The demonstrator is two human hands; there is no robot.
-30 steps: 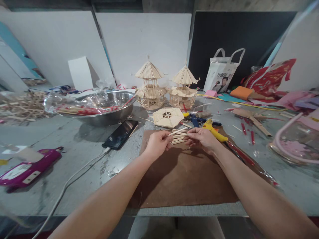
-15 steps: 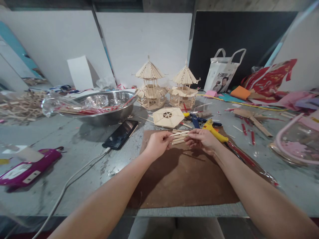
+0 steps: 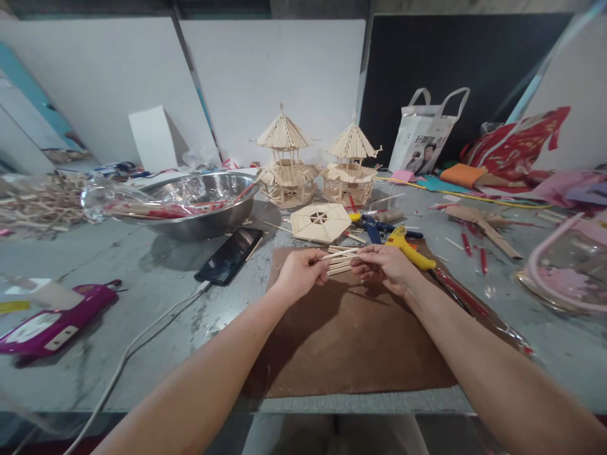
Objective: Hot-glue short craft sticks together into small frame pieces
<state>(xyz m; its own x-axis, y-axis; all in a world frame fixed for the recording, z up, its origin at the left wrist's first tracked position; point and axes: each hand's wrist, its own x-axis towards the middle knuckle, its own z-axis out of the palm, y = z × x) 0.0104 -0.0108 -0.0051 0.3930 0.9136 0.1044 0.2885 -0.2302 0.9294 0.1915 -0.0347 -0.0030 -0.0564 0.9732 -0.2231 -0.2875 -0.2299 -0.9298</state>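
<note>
Between my two hands runs a thin wooden stick (image 3: 340, 253), pinched at its left end by my left hand (image 3: 303, 273) and at its right end by my right hand (image 3: 382, 265). Just beneath it, several more wooden sticks (image 3: 339, 267) lie side by side over the far part of a brown board (image 3: 360, 341); my fingers hide their ends. Beyond them rests a flat hexagonal stick panel (image 3: 303, 229) with an open spoke pattern at its centre. A yellow glue gun (image 3: 411, 251) lies just right of my right hand.
Two stick pagodas (image 3: 287, 174) stand at the back. To the left are a steel bowl (image 3: 203, 224), a phone (image 3: 229, 256) with a cable, and a purple power strip (image 3: 80, 319). A white bag (image 3: 420, 139), a clear pink-edged bag (image 3: 564, 272) and paper scraps occupy the right.
Both hands keep nearly the same place and grip. The stick between them sits slightly apart from those below; the camera view has shifted a little.
</note>
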